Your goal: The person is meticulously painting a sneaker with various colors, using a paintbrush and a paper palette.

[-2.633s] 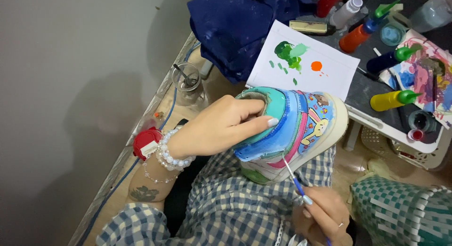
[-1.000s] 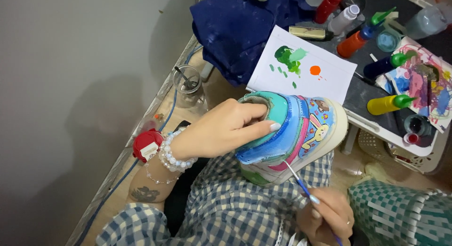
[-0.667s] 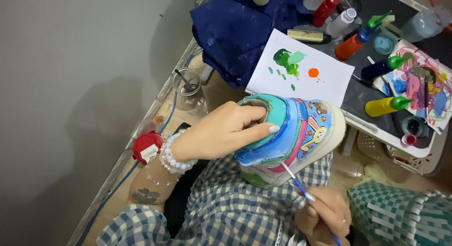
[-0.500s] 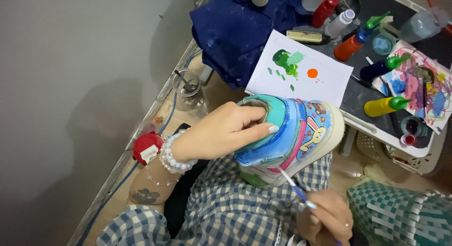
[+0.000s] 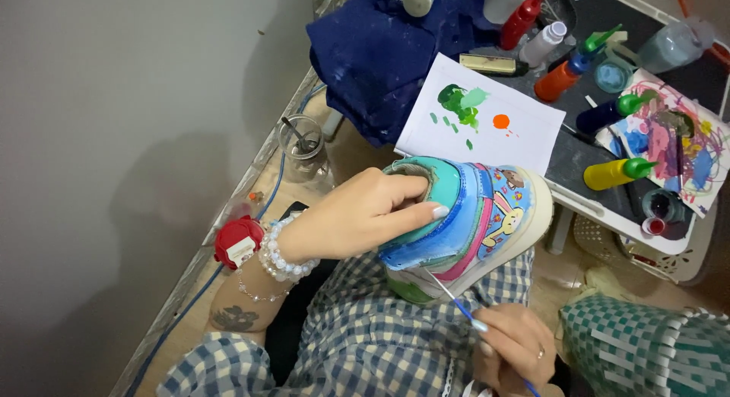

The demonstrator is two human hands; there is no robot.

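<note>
On the lap: painted shoe [image 5: 471, 214] was propped up.
Left hand [image 5: 357, 214]: fingers were tucked into its opening, gripping.
Right hand [image 5: 517, 347]: brush [image 5: 449, 294] was pinched, tip at the sole.

The left hand [image 5: 357, 218] grips the heel of a painted shoe [image 5: 468, 218] resting on a checked lap, while the right hand [image 5: 517, 347] holds a thin paintbrush [image 5: 449, 298] whose tip touches the shoe's lower side, near 1 paint-daubed white sheet [image 5: 487, 119].
</note>
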